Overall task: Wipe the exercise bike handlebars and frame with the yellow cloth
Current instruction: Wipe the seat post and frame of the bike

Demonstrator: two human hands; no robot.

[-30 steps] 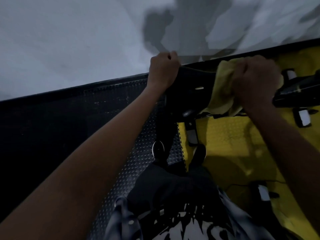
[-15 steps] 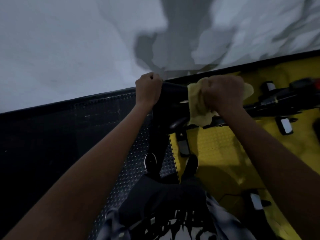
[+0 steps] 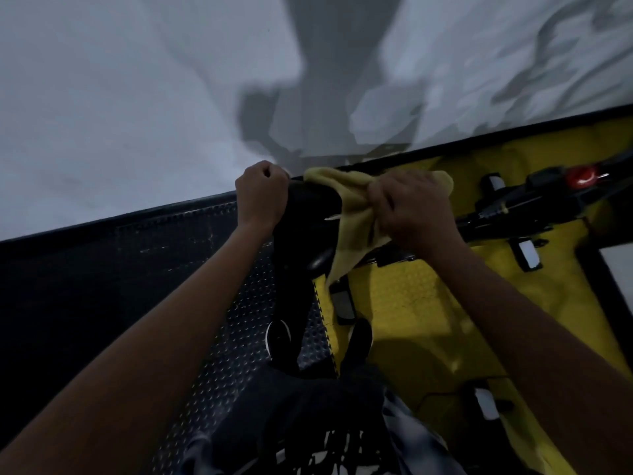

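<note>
Right hand [image 3: 416, 209] bunches the yellow cloth [image 3: 352, 214] against the black handlebar [image 3: 313, 200], wiping mid-bar. Left hand [image 3: 262, 193] fist-grips the bar's end. Frame [image 3: 513, 207] looks untouched yet, I'd judge.

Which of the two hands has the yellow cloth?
The right hand holds the yellow cloth, bunched against the black bike part. The left hand grips that part bare, with no cloth under it.

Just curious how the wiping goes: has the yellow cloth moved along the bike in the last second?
Yes. The yellow cloth slid along the black bike part toward the left hand, closing the gap.
</note>
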